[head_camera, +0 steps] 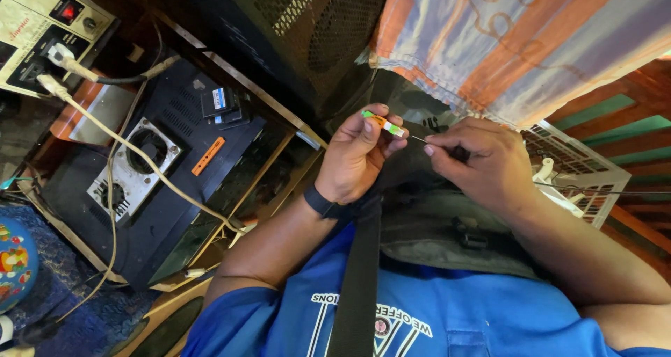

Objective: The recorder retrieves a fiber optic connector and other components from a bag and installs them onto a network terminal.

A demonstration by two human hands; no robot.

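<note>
My left hand (356,154) pinches a small green, orange and white stick-shaped tool (382,124) between thumb and fingertips, with a black band on the wrist. My right hand (482,165) sits just to its right, fingertips pressed on a thin metal needle-like pin (418,139) that runs between the two hands, and it also grips a small dark part. Both hands hover over a grey-green bag (433,224) with a black strap (360,273) across my blue shirt.
A black electronics case (175,182) with vents lies at left, with cream cables (133,151) running to a beige power box (42,28). A striped orange and lilac cloth (517,35) hangs above. A white fan grille (580,168) stands right.
</note>
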